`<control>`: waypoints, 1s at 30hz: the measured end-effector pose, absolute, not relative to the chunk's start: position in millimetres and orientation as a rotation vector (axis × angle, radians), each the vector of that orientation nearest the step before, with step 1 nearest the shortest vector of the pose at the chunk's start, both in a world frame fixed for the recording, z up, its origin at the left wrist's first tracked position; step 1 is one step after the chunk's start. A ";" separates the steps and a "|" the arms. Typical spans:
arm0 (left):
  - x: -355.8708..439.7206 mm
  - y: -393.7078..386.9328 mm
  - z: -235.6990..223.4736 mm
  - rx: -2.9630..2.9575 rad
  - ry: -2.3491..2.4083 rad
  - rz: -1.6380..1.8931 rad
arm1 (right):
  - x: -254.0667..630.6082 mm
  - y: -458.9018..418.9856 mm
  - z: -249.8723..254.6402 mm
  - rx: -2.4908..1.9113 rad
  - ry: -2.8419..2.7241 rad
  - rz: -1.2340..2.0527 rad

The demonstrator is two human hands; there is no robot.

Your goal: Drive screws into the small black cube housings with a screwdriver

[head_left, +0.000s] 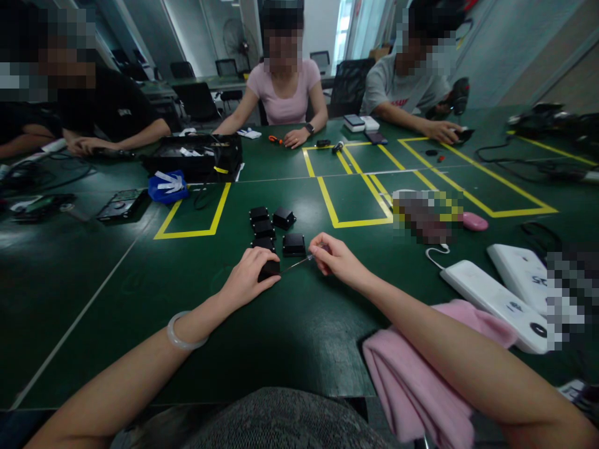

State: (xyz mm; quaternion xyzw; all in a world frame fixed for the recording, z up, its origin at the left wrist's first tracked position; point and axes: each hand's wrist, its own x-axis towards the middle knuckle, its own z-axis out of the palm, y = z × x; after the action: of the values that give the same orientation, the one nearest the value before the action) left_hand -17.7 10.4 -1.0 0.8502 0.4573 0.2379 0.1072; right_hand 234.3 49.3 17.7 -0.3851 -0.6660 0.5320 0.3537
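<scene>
Screwdriver (296, 264), pinched in the right hand (336, 259), has its long axis running two-to-eight o'clock, tip toward eight, at the black box (270, 270) the left hand (249, 274) grips; contact is hard to make out.

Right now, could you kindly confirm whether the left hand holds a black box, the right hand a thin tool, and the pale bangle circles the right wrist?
Not quite: the head view shows the bangle around the left wrist. The left hand does hold a black box, the right hand a thin tool.
</scene>
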 end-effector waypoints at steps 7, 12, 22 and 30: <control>-16.3 10.0 0.8 2.501 1.361 0.674 | 234.5 48.6 18.7 -1.005 -1.713 1.400; -16.4 9.6 0.5 2.515 1.365 0.690 | 234.4 49.1 18.1 -0.999 -1.696 1.422; -16.3 10.1 0.3 2.540 1.337 0.710 | 235.0 49.6 17.2 -0.971 -1.666 1.478; -16.3 9.6 0.2 2.530 1.351 0.702 | 233.9 49.2 18.0 -0.967 -1.693 1.412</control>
State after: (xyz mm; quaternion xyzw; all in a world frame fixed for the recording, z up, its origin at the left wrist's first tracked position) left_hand -16.3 9.6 0.2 0.8530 0.4555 0.2367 0.0944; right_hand 233.9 49.2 18.0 -0.3748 -0.6563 0.5474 0.3593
